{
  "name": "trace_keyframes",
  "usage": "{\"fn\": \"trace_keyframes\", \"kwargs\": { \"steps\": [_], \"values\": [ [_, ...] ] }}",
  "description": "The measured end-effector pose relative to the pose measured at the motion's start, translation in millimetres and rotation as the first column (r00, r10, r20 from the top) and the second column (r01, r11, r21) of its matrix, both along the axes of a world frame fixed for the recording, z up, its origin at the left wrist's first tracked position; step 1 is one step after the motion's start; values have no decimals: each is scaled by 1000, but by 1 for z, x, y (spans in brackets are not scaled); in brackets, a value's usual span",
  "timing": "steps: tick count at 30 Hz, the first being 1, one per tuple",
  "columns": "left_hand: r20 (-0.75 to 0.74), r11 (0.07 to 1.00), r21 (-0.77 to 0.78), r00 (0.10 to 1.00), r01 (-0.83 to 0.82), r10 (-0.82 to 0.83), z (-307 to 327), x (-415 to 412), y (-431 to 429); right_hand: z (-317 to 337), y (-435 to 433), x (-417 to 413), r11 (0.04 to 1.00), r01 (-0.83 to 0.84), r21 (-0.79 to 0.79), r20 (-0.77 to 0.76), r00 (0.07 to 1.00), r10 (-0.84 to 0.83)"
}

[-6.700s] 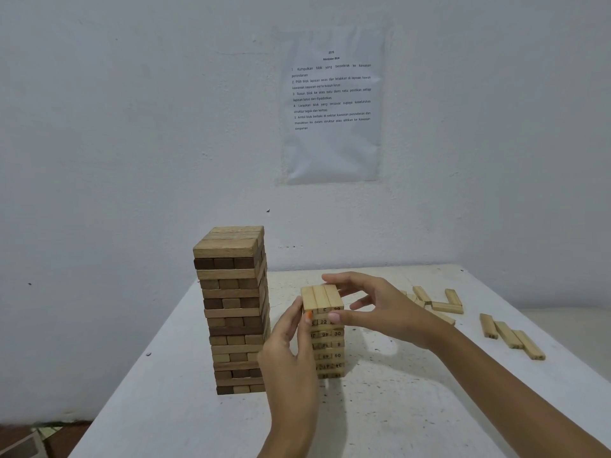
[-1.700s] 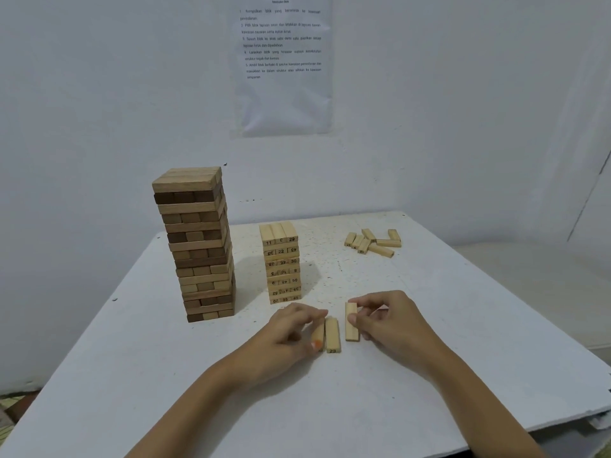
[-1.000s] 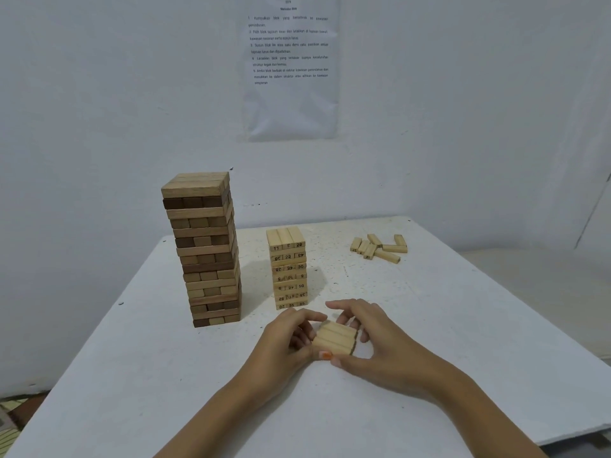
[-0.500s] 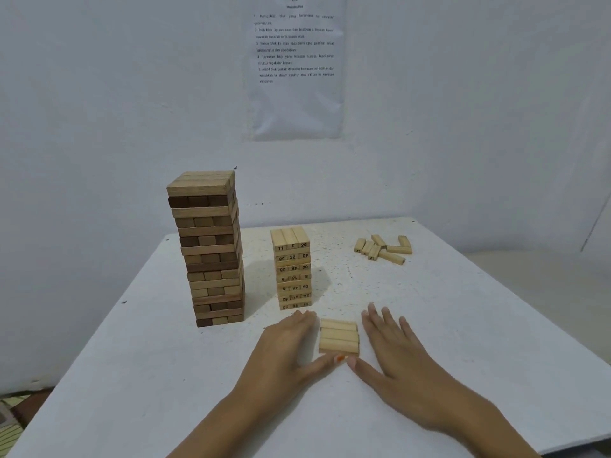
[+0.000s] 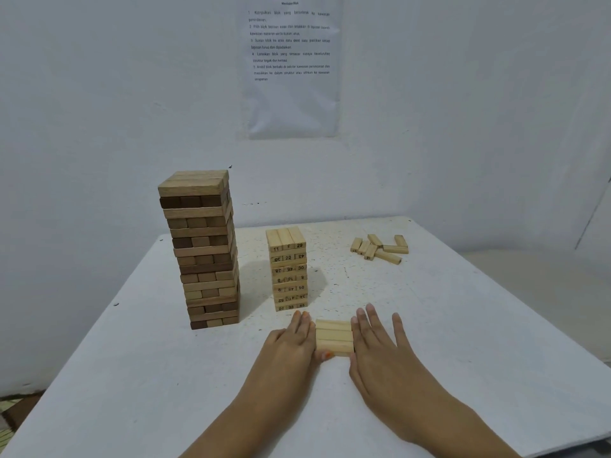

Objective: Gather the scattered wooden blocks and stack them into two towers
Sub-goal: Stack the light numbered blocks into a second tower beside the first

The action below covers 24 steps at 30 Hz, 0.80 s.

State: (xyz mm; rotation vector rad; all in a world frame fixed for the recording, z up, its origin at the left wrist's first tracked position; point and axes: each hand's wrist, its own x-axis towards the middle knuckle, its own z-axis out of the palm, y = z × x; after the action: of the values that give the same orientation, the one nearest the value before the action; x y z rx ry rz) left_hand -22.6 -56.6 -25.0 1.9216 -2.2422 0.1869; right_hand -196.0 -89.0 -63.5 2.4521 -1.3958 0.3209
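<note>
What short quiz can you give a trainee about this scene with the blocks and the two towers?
1. Which shows printed numbers: the tall tower or the short tower?
2. True or false: the left hand and the right hand lie flat, one at each end of the row of three blocks.
3. The loose pile lies: A) far right on the table; B) on the tall tower; C) under the right hand.
Key: 1 short tower; 2 true; 3 A.
</note>
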Motion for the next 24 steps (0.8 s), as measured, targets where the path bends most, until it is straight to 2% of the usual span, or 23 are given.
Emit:
{"fn": "trace_keyframes", "kwargs": {
  "steps": [1,3,4,9,15,19,23,24],
  "values": [
    [3,998,-47,1000,30,-30,-5,0,-1,-1,-2,1,1000,-3,-30,8,1000,3],
    [-94,996,61,994,61,-55,-7,-1,5,-2,-5,1,998,-20,-64,7,1000,21],
    [-109,996,61,992,67,-60,-6,-2,6,-1,-6,1,997,-34,-72,8,999,34],
    [-100,998,18,993,64,-62,-9,1,2,1,-8,-2,992,-60,-108,-1,998,60],
    [-111,998,38,992,58,-53,-9,-2,4,-3,-10,-1,996,-47,-79,44,998,50],
    [-64,995,99,998,26,-19,-8,-4,6,-3,-9,0,996,-58,-75,99,993,65],
    [14,997,-77,1000,22,-21,-10,-4,0,-5,-9,2,994,-54,-97,142,988,68],
    [-7,997,-75,1000,28,-29,-11,-4,1,-6,-10,4,993,-50,-105,146,987,65]
  ]
}}
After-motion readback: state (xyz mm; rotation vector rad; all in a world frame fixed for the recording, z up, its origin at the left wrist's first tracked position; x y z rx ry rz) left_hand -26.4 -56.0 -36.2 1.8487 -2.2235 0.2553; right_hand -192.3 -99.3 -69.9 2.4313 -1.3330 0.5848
